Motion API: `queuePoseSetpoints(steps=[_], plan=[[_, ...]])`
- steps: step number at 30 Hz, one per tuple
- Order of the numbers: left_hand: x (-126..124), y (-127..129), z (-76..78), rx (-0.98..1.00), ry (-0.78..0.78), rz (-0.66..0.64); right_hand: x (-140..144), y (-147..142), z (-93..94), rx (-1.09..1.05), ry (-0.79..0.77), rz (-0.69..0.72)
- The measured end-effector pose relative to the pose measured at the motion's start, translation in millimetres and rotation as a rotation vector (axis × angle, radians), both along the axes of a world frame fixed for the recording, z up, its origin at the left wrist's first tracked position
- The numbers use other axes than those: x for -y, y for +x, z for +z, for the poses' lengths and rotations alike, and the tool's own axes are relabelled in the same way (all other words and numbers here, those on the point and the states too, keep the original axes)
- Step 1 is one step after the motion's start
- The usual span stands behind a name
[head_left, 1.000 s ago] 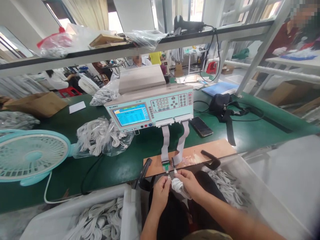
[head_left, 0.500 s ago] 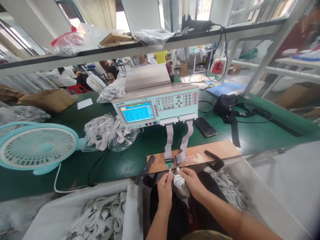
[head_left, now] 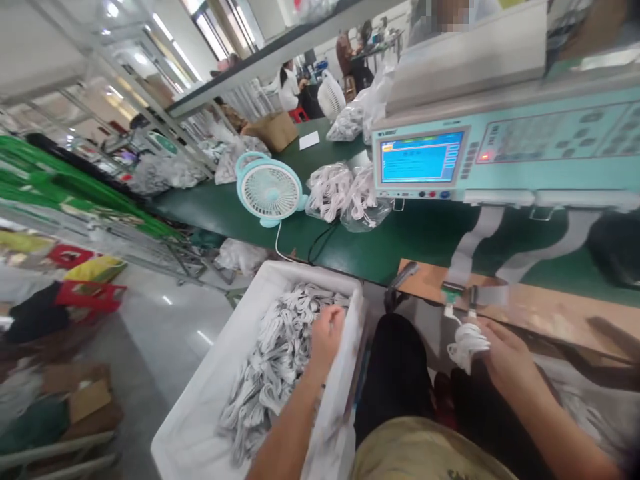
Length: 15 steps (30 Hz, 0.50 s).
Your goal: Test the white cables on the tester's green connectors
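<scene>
My right hand is closed on a coiled white cable, gripping it by the plug end at the edge of a wooden board. One cable end meets a small green circuit board and the other a dark connector, both at the ends of grey ribbon cables. Over the right side of a white bin is my left hand, its fingers curled in. Bundled white cables lie beneath and beside it; whether it holds one is hidden.
A teal tester with a lit screen stands on the green table. Left of it are bagged cables and a small fan. A dark clamp grips the wooden board. Another cable bin lies at lower right.
My left hand has left the connectors and moved left over the bin. My right hand stays on the coiled cable at the board. The view has swung left and a red light shows on the tester.
</scene>
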<state>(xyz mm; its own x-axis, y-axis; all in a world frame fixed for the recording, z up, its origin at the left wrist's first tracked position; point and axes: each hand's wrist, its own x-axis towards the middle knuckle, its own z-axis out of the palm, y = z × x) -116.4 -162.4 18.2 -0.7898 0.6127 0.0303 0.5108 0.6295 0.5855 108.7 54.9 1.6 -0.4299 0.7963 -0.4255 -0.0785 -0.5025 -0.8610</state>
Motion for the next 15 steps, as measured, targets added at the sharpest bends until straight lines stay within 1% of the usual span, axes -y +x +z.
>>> queuePoseSetpoints(steps=[2,3,4,6,8,10,12,15], plan=[[43,-31,-22.9,0.008,-0.215,0.07,1,1,1.0,0.003,-0.006,-0.02],[61,-40,-36.4,0.018,-0.289,0.105,1,1,1.1,0.004,-0.007,-0.023],[77,-45,-50.2,0.032,-0.361,0.135,1,1,1.0,0.005,-0.006,-0.022],[99,-40,-75.8,0.05,-0.461,0.17,0,1,1.3,0.012,-0.007,-0.015],[110,-26,-96.1,0.049,-0.506,0.191,0,0,3.5,0.026,-0.018,-0.019],[112,-11,-110.0,0.044,-0.502,0.215,1,-2,7.8,0.037,-0.028,-0.043],[109,-3,-118.1,0.057,-0.464,0.243,1,-4,12.8,0.05,-0.028,-0.057],[106,-1,-123.4,0.102,-0.367,0.316,2,-6,17.0,0.088,-0.008,-0.059]])
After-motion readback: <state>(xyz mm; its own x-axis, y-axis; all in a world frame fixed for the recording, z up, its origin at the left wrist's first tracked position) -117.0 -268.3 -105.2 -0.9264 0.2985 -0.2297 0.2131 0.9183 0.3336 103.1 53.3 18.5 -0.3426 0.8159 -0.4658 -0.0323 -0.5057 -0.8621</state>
